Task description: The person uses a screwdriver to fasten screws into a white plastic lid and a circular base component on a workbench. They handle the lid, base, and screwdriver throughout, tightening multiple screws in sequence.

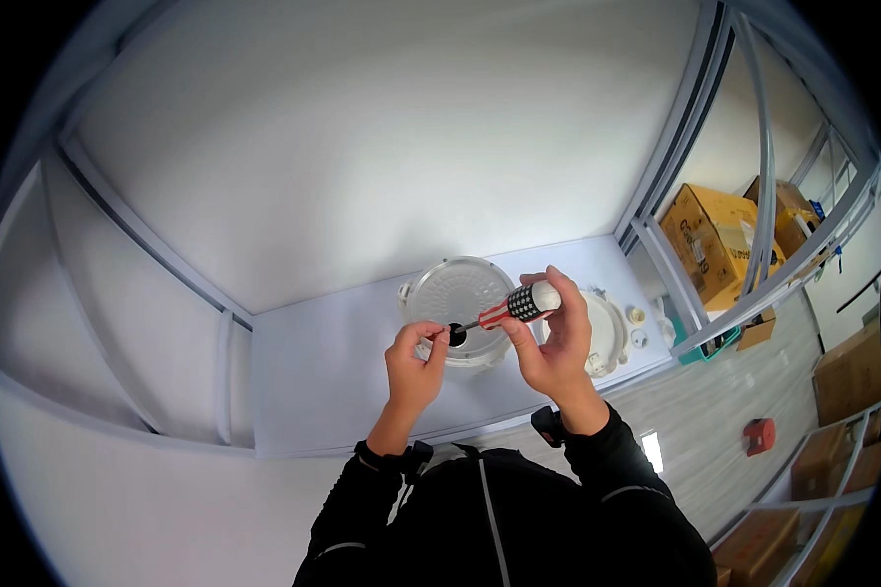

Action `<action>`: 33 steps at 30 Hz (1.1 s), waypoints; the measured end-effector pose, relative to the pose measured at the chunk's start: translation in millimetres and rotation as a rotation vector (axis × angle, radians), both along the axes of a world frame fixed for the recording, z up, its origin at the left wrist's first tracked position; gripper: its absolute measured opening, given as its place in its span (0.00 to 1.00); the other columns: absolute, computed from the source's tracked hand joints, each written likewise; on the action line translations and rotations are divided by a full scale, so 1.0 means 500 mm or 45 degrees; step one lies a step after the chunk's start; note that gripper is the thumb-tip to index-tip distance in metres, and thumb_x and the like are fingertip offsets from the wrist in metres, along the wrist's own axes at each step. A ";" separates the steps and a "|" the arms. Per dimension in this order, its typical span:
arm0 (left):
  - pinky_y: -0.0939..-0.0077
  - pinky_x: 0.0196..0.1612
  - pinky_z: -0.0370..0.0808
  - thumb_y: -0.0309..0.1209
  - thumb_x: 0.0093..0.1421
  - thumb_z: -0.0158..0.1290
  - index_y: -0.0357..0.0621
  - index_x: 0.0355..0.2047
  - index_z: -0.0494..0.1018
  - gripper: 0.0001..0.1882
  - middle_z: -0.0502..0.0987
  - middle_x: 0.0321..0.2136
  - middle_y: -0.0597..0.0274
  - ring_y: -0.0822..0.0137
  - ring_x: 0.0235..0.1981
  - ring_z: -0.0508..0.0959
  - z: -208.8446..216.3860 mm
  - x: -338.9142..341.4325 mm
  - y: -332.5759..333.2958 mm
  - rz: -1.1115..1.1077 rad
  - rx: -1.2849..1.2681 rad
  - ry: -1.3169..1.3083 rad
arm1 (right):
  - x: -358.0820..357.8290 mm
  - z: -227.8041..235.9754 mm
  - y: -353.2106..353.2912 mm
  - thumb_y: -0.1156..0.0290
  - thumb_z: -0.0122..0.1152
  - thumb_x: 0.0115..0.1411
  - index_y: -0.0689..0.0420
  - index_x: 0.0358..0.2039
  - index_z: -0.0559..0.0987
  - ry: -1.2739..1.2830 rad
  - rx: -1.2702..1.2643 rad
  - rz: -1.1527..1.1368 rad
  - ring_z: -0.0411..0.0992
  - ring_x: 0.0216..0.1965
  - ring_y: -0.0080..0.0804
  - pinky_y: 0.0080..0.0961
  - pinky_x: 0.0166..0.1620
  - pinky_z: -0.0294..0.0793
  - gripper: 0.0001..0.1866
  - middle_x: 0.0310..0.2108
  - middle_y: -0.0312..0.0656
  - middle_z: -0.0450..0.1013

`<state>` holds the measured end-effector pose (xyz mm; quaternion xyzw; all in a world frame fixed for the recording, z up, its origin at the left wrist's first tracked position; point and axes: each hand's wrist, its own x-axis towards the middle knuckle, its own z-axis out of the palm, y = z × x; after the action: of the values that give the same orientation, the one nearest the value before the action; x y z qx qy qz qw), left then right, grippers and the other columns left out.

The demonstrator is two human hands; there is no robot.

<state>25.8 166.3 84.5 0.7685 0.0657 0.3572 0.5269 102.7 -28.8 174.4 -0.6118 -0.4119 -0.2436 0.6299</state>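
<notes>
While the white tabletop (313, 372) stretches beneath the work, a yellow cardboard box (715, 245) sits off to the right, beyond its end. On the tabletop, in front of the person, rests a round white housing (450, 286) with a patterned, dished face and small lugs on its rim. It looks like moulded plastic: probably stiff and fairly light for its breadth, a bit slick on the smooth parts, best steadied by the rim or lugs rather than by the thinner face. Just right of it lies a second, flatter white round part (610, 333), partly hidden by the right hand (561, 344). That hand is wrapped around the handle of a screwdriver (525, 304), red and black with a white end, its shaft slanting down to the left. The handle should be rigid and grippy, so the thick textured section is the place to hold. The left hand (417, 364) has thumb and forefinger drawn close together near the shaft's tip; whether they pinch anything I cannot tell. Below the tip is a dark round recess (457, 338). Smallest are a cream ring (635, 315) and a little white disc (639, 338), beside the flatter part.
</notes>
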 end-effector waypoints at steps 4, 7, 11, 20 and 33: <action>0.74 0.46 0.75 0.22 0.67 0.63 0.36 0.47 0.82 0.09 0.88 0.40 0.56 0.71 0.40 0.83 0.015 -0.012 0.009 -0.133 0.066 -0.056 | -0.002 0.004 0.001 0.77 0.74 0.63 0.64 0.72 0.63 0.070 0.103 0.035 0.78 0.53 0.38 0.34 0.52 0.83 0.41 0.56 0.56 0.74; 0.75 0.48 0.76 0.22 0.68 0.62 0.34 0.50 0.82 0.11 0.87 0.42 0.54 0.68 0.43 0.84 0.008 -0.017 0.019 -0.224 0.007 -0.050 | -0.003 0.005 0.001 0.78 0.74 0.64 0.64 0.73 0.61 0.105 0.161 0.045 0.77 0.54 0.38 0.34 0.54 0.81 0.41 0.57 0.56 0.73; 0.73 0.52 0.79 0.22 0.72 0.59 0.34 0.54 0.80 0.12 0.86 0.46 0.52 0.66 0.46 0.85 -0.016 -0.020 0.026 -0.346 -0.637 -0.023 | -0.005 0.003 0.013 0.78 0.72 0.65 0.64 0.73 0.59 0.162 0.234 0.105 0.78 0.52 0.37 0.34 0.54 0.82 0.41 0.58 0.57 0.72; 0.67 0.55 0.83 0.23 0.75 0.55 0.35 0.58 0.77 0.14 0.83 0.54 0.46 0.60 0.51 0.86 -0.003 -0.022 0.052 -0.646 -1.153 -0.295 | -0.004 0.017 0.038 0.80 0.70 0.66 0.61 0.73 0.56 0.162 0.254 0.200 0.79 0.51 0.37 0.34 0.54 0.83 0.42 0.59 0.57 0.70; 0.70 0.55 0.81 0.29 0.77 0.54 0.50 0.55 0.79 0.10 0.83 0.56 0.62 0.65 0.54 0.84 0.024 -0.023 0.072 -0.559 -1.481 -0.407 | 0.003 0.011 0.050 0.81 0.71 0.66 0.55 0.60 0.64 0.656 0.238 0.548 0.78 0.54 0.34 0.34 0.55 0.83 0.29 0.56 0.50 0.74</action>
<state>14.1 202.5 96.7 0.2899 0.0105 0.2573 0.9218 104.2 -3.7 179.8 -0.4919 -0.3348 0.0207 0.8034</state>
